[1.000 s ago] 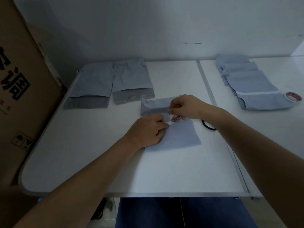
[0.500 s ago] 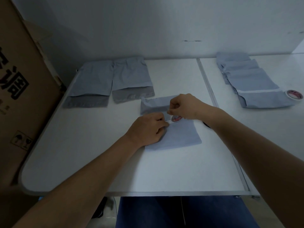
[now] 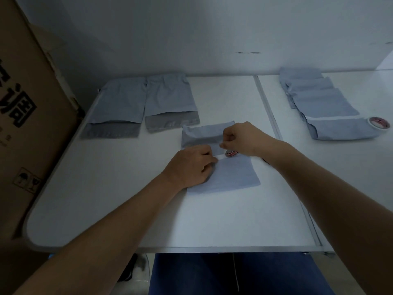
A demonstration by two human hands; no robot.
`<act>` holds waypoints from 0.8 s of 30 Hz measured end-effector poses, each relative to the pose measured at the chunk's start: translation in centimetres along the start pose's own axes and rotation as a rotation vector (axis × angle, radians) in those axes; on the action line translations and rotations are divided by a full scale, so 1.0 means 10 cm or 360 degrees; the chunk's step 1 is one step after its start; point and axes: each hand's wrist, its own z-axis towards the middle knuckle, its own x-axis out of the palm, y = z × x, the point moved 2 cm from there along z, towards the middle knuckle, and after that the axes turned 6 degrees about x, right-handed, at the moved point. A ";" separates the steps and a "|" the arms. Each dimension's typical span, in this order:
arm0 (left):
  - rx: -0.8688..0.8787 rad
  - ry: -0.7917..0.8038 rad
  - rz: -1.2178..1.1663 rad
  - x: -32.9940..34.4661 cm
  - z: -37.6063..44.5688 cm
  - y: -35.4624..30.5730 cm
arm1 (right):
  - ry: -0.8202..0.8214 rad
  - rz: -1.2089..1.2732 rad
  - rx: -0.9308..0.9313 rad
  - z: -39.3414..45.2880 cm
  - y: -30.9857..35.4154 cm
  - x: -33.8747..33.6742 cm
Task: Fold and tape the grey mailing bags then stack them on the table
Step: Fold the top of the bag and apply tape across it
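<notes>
A grey mailing bag (image 3: 231, 177) lies in the middle of the white table (image 3: 127, 199), its top flap folded down. My left hand (image 3: 191, 165) rests on the bag's left part with fingers curled at the flap edge, pinching the end of a tape strip. My right hand (image 3: 242, 138) holds a small tape roll (image 3: 231, 153) with a red label just over the fold, thumb and fingers pinched at the tape. A short strip of tape runs between the two hands.
Two unfolded grey bags (image 3: 119, 107) (image 3: 170, 103) lie at the back left. A row of several overlapping grey bags (image 3: 323, 107) sits on the right table, with a second tape roll (image 3: 379, 122) at its end. A big cardboard box (image 3: 25, 124) stands at the left.
My right hand has drawn slightly away from the left, so a little more tape shows between them. The bag has stayed where it was.
</notes>
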 end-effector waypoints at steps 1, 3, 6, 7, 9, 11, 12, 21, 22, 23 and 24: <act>-0.0001 -0.0001 0.0001 0.00 0.00 0.00 | -0.0005 -0.0009 -0.0001 0.00 0.00 0.00; -0.0003 -0.0002 0.0000 0.00 0.00 0.01 | -0.0012 -0.0034 0.0003 -0.01 0.00 0.00; -0.0005 -0.0003 -0.0007 0.01 0.00 0.01 | -0.0023 -0.0045 0.0010 -0.02 -0.01 0.00; -0.0008 -0.0005 -0.0009 0.01 0.00 0.01 | -0.0023 -0.0050 0.0012 -0.02 -0.02 0.00; -0.0012 -0.0007 -0.0011 0.01 0.00 0.01 | -0.0023 -0.0077 0.0021 -0.02 -0.02 -0.01; -0.0013 -0.0005 -0.0013 0.01 0.00 0.00 | -0.0029 -0.0087 0.0028 -0.02 -0.03 -0.01; -0.0011 -0.0005 -0.0013 0.01 0.00 0.00 | -0.0032 -0.0087 0.0032 -0.02 -0.03 -0.01; -0.0006 0.0017 0.0046 0.00 0.00 -0.02 | -0.0051 -0.0049 0.0026 -0.02 -0.07 -0.02; -0.0004 0.0022 0.0055 0.00 0.00 -0.03 | -0.0054 -0.0044 0.0020 -0.03 -0.07 -0.02; -0.0005 0.0026 0.0066 -0.01 0.01 -0.03 | -0.0054 -0.0043 0.0013 -0.03 -0.07 -0.02; -0.0006 0.0027 0.0080 -0.01 0.02 -0.04 | -0.0053 -0.0045 0.0010 -0.03 -0.08 -0.02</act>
